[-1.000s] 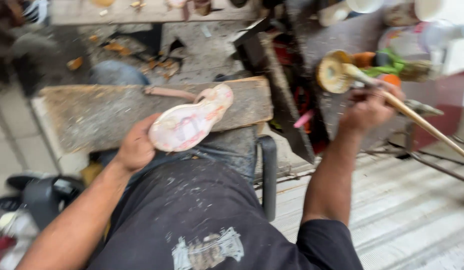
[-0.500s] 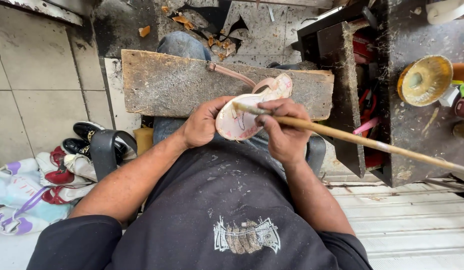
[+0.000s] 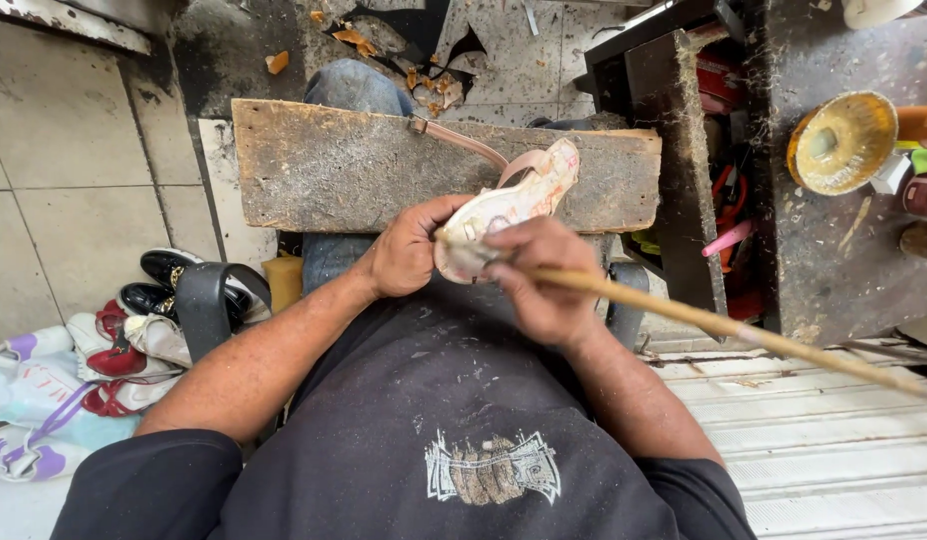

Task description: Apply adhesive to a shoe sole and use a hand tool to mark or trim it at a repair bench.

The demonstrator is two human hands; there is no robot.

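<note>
Sandal is gripped by left hand over board's near edge; stick, clenched in right hand, should be worked w/ light, steady strokes.

sandal: pale pink, whitish smeared sole | stick: tan yellow | board: weathered brown, grey scuffs | shirt: black, grey-white print, pale flecks | round lid: mustard yellow | floor shoes: glossy black; others white, red, purple
</note>
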